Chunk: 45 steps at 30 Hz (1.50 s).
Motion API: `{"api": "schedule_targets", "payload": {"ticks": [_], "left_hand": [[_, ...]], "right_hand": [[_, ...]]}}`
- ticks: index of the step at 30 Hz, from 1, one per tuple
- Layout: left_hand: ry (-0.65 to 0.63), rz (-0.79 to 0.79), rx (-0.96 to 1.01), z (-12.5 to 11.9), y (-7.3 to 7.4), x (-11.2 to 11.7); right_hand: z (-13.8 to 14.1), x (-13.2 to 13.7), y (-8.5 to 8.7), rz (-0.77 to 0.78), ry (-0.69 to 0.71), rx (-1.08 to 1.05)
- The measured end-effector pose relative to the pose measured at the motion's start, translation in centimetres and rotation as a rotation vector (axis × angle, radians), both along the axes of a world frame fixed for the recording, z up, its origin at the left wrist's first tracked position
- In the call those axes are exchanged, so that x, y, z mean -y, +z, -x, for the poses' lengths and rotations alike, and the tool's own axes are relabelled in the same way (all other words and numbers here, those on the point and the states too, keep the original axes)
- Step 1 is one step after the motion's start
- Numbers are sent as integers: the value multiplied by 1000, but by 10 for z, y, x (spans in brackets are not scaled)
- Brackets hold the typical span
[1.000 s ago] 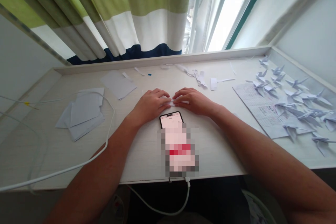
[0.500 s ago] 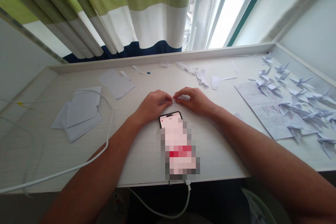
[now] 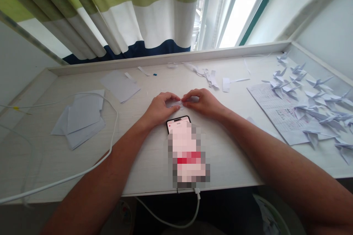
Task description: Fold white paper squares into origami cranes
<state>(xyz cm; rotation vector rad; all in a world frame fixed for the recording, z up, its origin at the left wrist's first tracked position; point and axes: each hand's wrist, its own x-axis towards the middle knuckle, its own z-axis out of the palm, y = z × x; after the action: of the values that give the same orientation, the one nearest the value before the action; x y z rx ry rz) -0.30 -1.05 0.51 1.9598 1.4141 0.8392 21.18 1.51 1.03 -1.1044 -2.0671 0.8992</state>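
Note:
A small piece of white paper [image 3: 178, 103] lies between my hands, mostly hidden by the fingers. My left hand [image 3: 162, 107] pinches its left side, with thumb and forefinger a little apart around it. From the right, my right hand [image 3: 202, 102] grips the same paper, its fingertips meeting the left ones. Just below the hands a phone [image 3: 179, 122] lies face up with a lit pinkish screen, mostly blurred out. Whether the paper is folded cannot be made out.
Many folded paper cranes [image 3: 311, 102] spread over the right side, some on a written sheet [image 3: 278, 117]. Paper sheets [image 3: 84, 112] lie at left, more sheets [image 3: 120, 86] behind. Paper scraps [image 3: 212, 78] lie at the back. A white cable [image 3: 113, 132] crosses my left forearm.
My left thumb and forefinger have parted slightly, showing more of the paper between them. The hands stay in nearly the same place. The view has shifted slightly.

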Motion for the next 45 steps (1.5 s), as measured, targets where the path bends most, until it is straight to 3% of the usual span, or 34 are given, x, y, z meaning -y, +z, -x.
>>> {"api": "schedule_targets", "payload": {"ticks": [16, 34, 45], "left_hand": [[20, -32, 79, -4, -2, -3], [57, -63, 40, -8, -7, -1], [46, -63, -17, -7, -2, 1]], "right_hand": [[2, -1, 1, 26, -15, -23], [6, 0, 1, 44, 1, -14], [-8, -4, 6, 165, -31, -95]]}}
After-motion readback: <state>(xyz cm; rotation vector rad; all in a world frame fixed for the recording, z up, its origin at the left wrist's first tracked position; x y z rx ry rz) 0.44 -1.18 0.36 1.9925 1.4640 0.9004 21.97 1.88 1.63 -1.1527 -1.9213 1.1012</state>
